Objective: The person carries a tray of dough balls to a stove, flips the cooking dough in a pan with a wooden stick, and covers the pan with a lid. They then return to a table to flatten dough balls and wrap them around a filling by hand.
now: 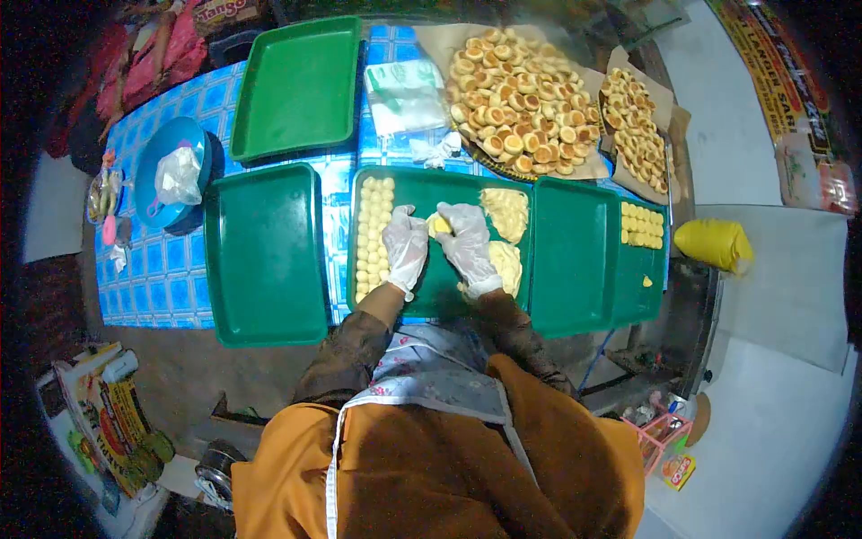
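Both my hands wear clear plastic gloves over a green tray (431, 187). A small piece of yellow dough (438, 225) sits in the fingers of my right hand (467, 242), which are closed on it. Just left of it, my left hand (406, 244) has its fingers curled in; whatever they may hold is hidden. Rows of small round dough balls (373, 235) line the tray's left side, right beside my left hand. On the right side lie two larger lumps, an upper dough lump (506, 214) and a lower dough lump (506, 267) partly behind my right hand.
Green trays flank mine: one on the left (265, 260), one behind (296, 85), one on the right (573, 251). Farther right are dough pieces (641, 225). Baked buns (525, 103) are heaped at the back. A blue basin (148, 171) and yellow bag (714, 244) stand at the sides.
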Demonstrator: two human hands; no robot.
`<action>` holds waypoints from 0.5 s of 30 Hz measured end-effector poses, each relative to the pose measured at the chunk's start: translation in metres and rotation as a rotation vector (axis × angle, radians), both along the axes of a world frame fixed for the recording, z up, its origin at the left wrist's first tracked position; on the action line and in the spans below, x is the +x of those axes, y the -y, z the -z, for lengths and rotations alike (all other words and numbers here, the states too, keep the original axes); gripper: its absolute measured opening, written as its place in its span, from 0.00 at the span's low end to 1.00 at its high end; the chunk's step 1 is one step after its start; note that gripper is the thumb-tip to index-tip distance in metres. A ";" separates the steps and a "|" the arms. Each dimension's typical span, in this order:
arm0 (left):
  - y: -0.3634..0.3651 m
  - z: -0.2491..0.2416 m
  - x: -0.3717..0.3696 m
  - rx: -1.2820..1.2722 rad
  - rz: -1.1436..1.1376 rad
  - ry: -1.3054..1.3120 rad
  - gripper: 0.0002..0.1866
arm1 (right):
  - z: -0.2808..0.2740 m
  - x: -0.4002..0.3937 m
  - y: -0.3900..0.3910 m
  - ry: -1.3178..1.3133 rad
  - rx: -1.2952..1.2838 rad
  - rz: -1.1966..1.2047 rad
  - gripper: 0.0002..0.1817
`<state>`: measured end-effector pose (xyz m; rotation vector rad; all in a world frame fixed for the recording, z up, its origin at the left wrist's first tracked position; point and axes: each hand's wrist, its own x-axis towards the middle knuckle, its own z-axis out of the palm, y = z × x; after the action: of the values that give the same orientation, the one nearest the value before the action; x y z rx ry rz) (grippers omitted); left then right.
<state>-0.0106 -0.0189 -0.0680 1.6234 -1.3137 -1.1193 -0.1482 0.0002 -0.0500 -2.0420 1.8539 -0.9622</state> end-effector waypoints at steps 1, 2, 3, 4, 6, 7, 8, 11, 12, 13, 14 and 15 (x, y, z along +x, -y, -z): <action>-0.001 0.000 0.002 0.009 0.010 0.031 0.19 | 0.000 0.000 0.000 -0.086 0.040 0.030 0.21; -0.002 0.001 0.003 0.002 -0.004 0.013 0.19 | 0.000 -0.001 -0.001 -0.173 0.081 0.063 0.20; -0.001 0.002 0.002 -0.006 -0.016 -0.006 0.19 | 0.001 -0.003 -0.002 -0.263 0.121 0.097 0.19; 0.000 0.003 -0.001 -0.016 -0.026 -0.028 0.19 | 0.002 -0.004 -0.002 -0.206 0.173 0.084 0.17; 0.003 0.004 -0.004 0.102 -0.056 -0.354 0.19 | 0.005 -0.003 0.000 -0.162 0.158 0.078 0.16; 0.004 0.004 -0.004 0.162 -0.073 -0.514 0.19 | 0.007 -0.002 0.002 -0.137 0.152 0.074 0.16; 0.005 0.004 -0.006 0.210 -0.089 -0.619 0.19 | 0.010 -0.002 0.003 -0.124 0.209 0.067 0.15; 0.013 0.003 -0.008 0.277 0.028 -0.358 0.15 | 0.005 -0.002 0.009 -0.103 0.353 0.050 0.15; 0.016 0.004 -0.004 0.111 0.168 -0.176 0.14 | -0.002 -0.001 0.010 -0.103 0.388 0.047 0.15; 0.019 0.006 0.003 -0.055 0.307 0.007 0.13 | -0.006 0.000 0.009 -0.102 0.423 0.044 0.15; 0.020 0.008 0.006 -0.223 0.443 0.191 0.13 | -0.005 0.002 0.008 -0.112 0.426 0.083 0.16; 0.018 0.001 0.006 -0.175 0.346 0.142 0.12 | -0.001 0.004 0.009 -0.123 0.429 0.120 0.16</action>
<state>-0.0046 -0.0370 -0.0693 1.4012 -1.7839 -1.0645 -0.1441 -0.0091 -0.0492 -1.7789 2.0486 -0.4174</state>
